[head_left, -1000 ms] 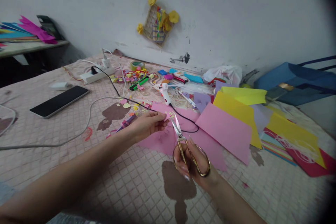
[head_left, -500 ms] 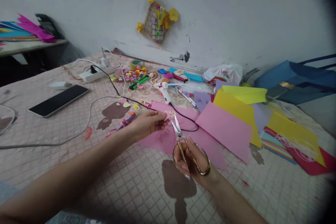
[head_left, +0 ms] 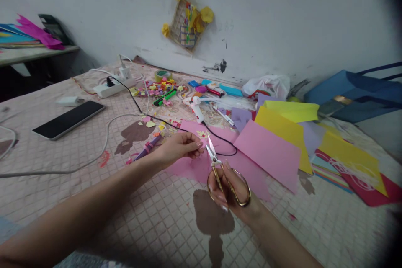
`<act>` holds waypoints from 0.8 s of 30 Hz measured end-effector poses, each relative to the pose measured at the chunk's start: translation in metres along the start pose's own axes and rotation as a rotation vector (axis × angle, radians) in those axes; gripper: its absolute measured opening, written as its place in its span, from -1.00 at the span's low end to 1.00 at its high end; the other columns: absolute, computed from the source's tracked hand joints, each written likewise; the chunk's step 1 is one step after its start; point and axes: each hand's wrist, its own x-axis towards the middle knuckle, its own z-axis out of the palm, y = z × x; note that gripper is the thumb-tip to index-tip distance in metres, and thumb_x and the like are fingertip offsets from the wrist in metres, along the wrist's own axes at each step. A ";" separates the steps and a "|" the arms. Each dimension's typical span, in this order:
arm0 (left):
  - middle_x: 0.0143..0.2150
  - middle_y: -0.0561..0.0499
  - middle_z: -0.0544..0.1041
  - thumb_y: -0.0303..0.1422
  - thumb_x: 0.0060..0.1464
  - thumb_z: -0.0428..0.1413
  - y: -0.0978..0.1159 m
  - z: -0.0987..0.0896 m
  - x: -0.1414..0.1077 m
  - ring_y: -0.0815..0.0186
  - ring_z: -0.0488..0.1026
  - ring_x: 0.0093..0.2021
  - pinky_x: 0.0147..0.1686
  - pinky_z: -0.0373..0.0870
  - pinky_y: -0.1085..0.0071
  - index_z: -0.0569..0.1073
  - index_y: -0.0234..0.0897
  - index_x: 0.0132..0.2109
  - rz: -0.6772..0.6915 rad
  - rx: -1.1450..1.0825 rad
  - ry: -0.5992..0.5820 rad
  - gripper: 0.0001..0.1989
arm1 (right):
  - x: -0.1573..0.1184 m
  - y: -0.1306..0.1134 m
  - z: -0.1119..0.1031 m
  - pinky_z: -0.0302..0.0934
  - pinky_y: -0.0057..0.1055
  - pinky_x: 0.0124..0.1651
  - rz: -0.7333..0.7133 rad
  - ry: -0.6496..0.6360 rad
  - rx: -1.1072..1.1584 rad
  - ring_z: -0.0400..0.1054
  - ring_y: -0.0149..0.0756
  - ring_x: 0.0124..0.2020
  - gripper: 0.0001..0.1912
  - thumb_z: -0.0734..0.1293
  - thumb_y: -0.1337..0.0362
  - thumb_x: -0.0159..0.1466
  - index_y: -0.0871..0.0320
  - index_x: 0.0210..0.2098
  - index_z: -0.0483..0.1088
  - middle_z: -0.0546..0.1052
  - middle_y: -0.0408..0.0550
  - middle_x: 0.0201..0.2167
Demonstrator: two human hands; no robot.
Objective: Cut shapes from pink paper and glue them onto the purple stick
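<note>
My right hand (head_left: 230,190) grips gold-handled scissors (head_left: 214,158), whose silver blades are a little apart and point away from me. Just left of the blade tips, my left hand (head_left: 185,146) is closed in a pinch; what its fingertips hold is too small to make out against the pink behind. Both hands are above pink paper (head_left: 191,168) lying on the tablecloth. Beyond them lies a white glue gun (head_left: 197,113) with a black cord. A purple strip (head_left: 148,147) lies beside my left wrist.
Coloured sheets (head_left: 270,150) spread to the right, near a blue bag (head_left: 351,92). A black phone (head_left: 69,120) and a power strip (head_left: 109,88) lie left, with cables crossing the table. Paper scraps, a green cutter (head_left: 165,97) and tape (head_left: 162,76) lie farther back.
The small pink piece seen at my left fingertips earlier no longer shows clearly. My left fingers have shifted slightly down and right, nearer the blades. The scissors remain in my right hand.
</note>
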 end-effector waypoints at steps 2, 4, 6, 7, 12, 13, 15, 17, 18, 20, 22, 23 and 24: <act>-0.45 0.02 0.48 -0.27 -0.10 0.25 0.000 0.000 0.000 0.48 0.37 -0.50 -0.44 0.29 0.50 0.37 -0.37 -0.39 -0.002 0.008 0.001 -0.73 | 0.000 0.002 -0.001 -0.14 -0.55 -0.69 -0.008 0.015 -0.025 -0.02 -0.55 -0.78 -0.46 0.11 -0.12 0.25 0.22 -0.54 0.31 0.14 -0.27 -0.77; -0.45 0.01 0.49 -0.26 -0.10 0.25 0.001 -0.001 0.000 0.49 0.37 -0.50 -0.44 0.29 0.50 0.36 -0.37 -0.40 -0.001 0.019 0.003 -0.73 | -0.001 0.003 -0.001 -0.15 -0.55 -0.70 -0.008 0.036 -0.069 -0.03 -0.55 -0.78 -0.47 0.11 -0.12 0.25 0.21 -0.54 0.30 0.13 -0.28 -0.78; -0.46 0.02 0.49 -0.26 -0.10 0.25 0.002 -0.002 0.001 0.49 0.37 -0.51 -0.45 0.29 0.50 0.37 -0.38 -0.41 0.000 0.030 0.004 -0.72 | -0.002 0.003 0.000 -0.14 -0.56 -0.70 -0.013 0.074 -0.126 -0.03 -0.56 -0.77 -0.49 0.13 -0.10 0.25 0.20 -0.54 0.28 0.13 -0.29 -0.77; -0.47 0.02 0.49 -0.25 -0.11 0.25 0.002 -0.002 0.001 0.49 0.37 -0.51 -0.45 0.30 0.50 0.37 -0.38 -0.40 -0.001 0.034 0.003 -0.72 | -0.003 0.002 0.001 -0.13 -0.57 -0.69 -0.015 0.092 -0.153 -0.03 -0.56 -0.77 -0.50 0.13 -0.10 0.25 0.20 -0.54 0.27 0.13 -0.29 -0.77; -0.48 0.02 0.49 -0.25 -0.11 0.25 0.005 -0.003 0.000 0.49 0.37 -0.53 -0.46 0.30 0.51 0.36 -0.38 -0.41 0.001 0.060 -0.011 -0.71 | -0.006 -0.001 0.005 -0.14 -0.57 -0.69 -0.010 0.149 -0.240 -0.04 -0.57 -0.76 -0.51 0.15 -0.10 0.24 0.19 -0.55 0.24 0.13 -0.30 -0.77; -0.48 0.02 0.49 -0.25 -0.10 0.25 0.006 -0.004 0.000 0.49 0.37 -0.53 -0.47 0.30 0.51 0.36 -0.37 -0.42 0.006 0.070 -0.012 -0.72 | -0.006 -0.001 0.005 -0.14 -0.57 -0.69 -0.008 0.153 -0.251 -0.03 -0.57 -0.76 -0.51 0.15 -0.10 0.23 0.19 -0.55 0.24 0.12 -0.30 -0.77; -0.49 0.02 0.49 -0.24 -0.10 0.25 0.008 -0.004 -0.001 0.49 0.36 -0.53 -0.47 0.30 0.52 0.36 -0.37 -0.42 0.010 0.093 -0.015 -0.72 | -0.006 0.001 0.004 -0.15 -0.57 -0.69 -0.006 0.157 -0.271 -0.04 -0.57 -0.76 -0.51 0.16 -0.12 0.22 0.18 -0.56 0.22 0.12 -0.30 -0.78; -0.49 0.01 0.49 -0.23 -0.11 0.25 0.009 -0.006 -0.001 0.49 0.37 -0.53 -0.47 0.31 0.52 0.36 -0.36 -0.42 0.004 0.120 -0.023 -0.71 | -0.005 0.001 0.003 -0.16 -0.57 -0.69 -0.006 0.171 -0.289 -0.05 -0.57 -0.77 -0.51 0.17 -0.12 0.21 0.18 -0.57 0.21 0.11 -0.31 -0.79; -0.49 0.01 0.49 -0.22 -0.12 0.24 0.010 -0.007 -0.001 0.48 0.37 -0.53 -0.48 0.31 0.51 0.36 -0.36 -0.42 0.002 0.146 -0.029 -0.71 | -0.004 0.001 0.002 -0.16 -0.57 -0.69 -0.012 0.180 -0.293 -0.06 -0.57 -0.77 -0.51 0.17 -0.12 0.21 0.18 -0.57 0.21 0.10 -0.31 -0.79; -0.48 0.00 0.49 -0.23 -0.08 0.22 0.011 -0.011 0.000 0.46 0.39 -0.54 -0.48 0.32 0.50 0.37 -0.36 -0.42 0.009 0.241 -0.045 -0.73 | -0.003 0.000 -0.001 -0.15 -0.57 -0.69 -0.047 0.203 -0.292 -0.05 -0.57 -0.77 -0.51 0.16 -0.11 0.22 0.17 -0.58 0.20 0.10 -0.31 -0.79; -0.50 0.00 0.50 -0.27 -0.03 0.16 0.012 -0.015 0.000 0.44 0.39 -0.54 -0.50 0.30 0.50 0.39 -0.35 -0.42 0.043 0.404 -0.044 -0.79 | -0.002 -0.003 -0.003 -0.14 -0.56 -0.68 -0.096 0.228 -0.288 -0.04 -0.56 -0.76 -0.52 0.15 -0.09 0.24 0.17 -0.57 0.22 0.11 -0.30 -0.78; -0.52 0.01 0.49 -0.31 -0.01 0.14 0.013 -0.017 0.000 0.44 0.38 -0.55 -0.51 0.28 0.51 0.41 -0.35 -0.43 0.078 0.509 -0.027 -0.83 | -0.001 -0.004 -0.005 -0.13 -0.56 -0.68 -0.115 0.240 -0.285 -0.03 -0.55 -0.76 -0.52 0.14 -0.09 0.24 0.17 -0.57 0.22 0.12 -0.30 -0.78; -0.55 0.03 0.48 -0.36 -0.01 0.12 0.013 -0.019 0.000 0.44 0.36 -0.56 -0.53 0.24 0.53 0.42 -0.34 -0.45 0.126 0.623 0.002 -0.87 | -0.001 -0.005 -0.005 -0.12 -0.56 -0.67 -0.124 0.249 -0.282 -0.03 -0.55 -0.75 -0.52 0.14 -0.09 0.24 0.17 -0.56 0.23 0.12 -0.29 -0.77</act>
